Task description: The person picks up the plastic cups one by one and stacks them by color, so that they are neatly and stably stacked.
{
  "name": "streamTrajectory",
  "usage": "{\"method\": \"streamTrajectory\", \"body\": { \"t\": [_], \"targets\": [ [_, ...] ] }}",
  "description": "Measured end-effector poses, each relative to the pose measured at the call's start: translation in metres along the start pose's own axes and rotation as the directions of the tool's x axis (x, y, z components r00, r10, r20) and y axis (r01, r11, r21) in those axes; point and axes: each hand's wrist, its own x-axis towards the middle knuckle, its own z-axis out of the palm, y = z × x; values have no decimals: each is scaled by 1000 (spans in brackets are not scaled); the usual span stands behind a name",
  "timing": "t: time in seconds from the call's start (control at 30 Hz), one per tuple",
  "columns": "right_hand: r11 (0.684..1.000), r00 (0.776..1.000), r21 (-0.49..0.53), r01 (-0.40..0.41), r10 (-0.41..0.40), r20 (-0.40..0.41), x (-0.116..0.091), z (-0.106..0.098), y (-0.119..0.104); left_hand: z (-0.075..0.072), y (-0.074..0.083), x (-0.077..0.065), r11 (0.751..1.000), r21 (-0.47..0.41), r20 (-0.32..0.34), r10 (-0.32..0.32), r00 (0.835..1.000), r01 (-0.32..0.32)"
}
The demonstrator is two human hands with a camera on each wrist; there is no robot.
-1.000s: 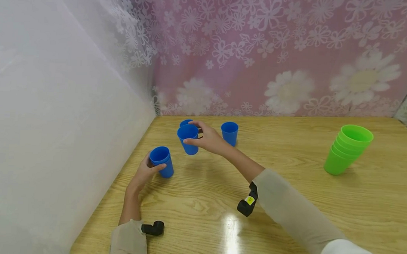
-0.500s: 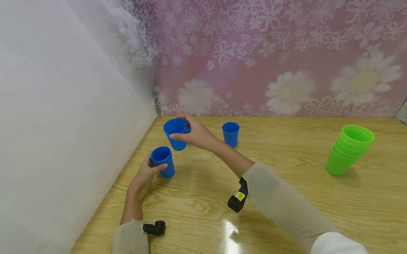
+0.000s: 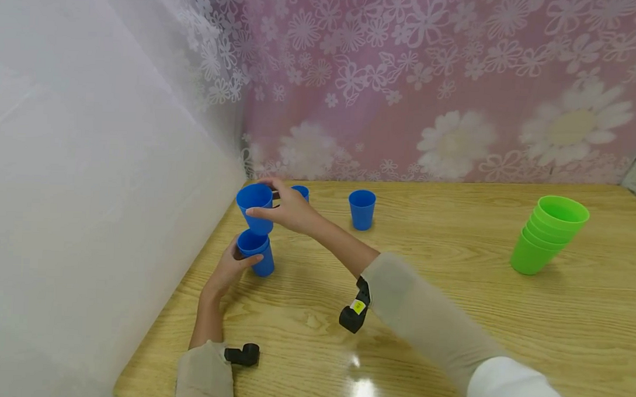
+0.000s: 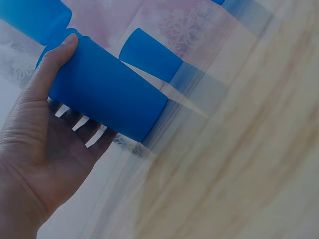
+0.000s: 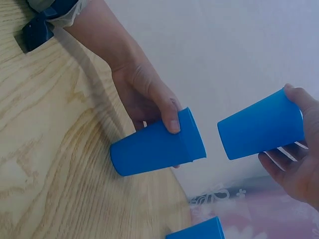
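Observation:
My left hand (image 3: 232,268) grips a nested pair of blue cups (image 3: 264,263) standing on the table at the left; its thumb lies across the near side. Above that pair, my right hand (image 3: 288,209) holds a single blue cup (image 3: 255,211) by its side, thumb in front. In the right wrist view a small gap separates the base of the held cup (image 5: 261,124) from the rim of the nested cups (image 5: 154,148). Partly hidden behind my right hand is another blue cup (image 3: 300,192). One more blue cup (image 3: 362,210) stands upright to the right of it.
A leaning stack of several green cups (image 3: 545,235) stands on the right side of the wooden table (image 3: 427,243). A white sheet (image 3: 103,185) borders the table's left edge, and a pink flowered curtain (image 3: 373,130) hangs behind.
My right hand has carried its blue cup leftward, to above the nested cups. The rear cup was hidden half a second ago and now shows right of that hand. My left hand keeps its grip.

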Motion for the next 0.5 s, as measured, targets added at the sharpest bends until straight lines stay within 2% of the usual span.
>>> {"method": "streamTrajectory", "body": {
  "t": [0.3, 0.5],
  "targets": [
    [1000, 1000, 10, 0, -1, 10, 3, 15, 0, -1, -1, 1, 1000, -1, 13, 21, 1000, -21],
    [999, 999, 18, -31, 31, 11, 2, 24, 5, -2, -3, 1, 999, -1, 21, 44, 999, -44]
  ]
}}
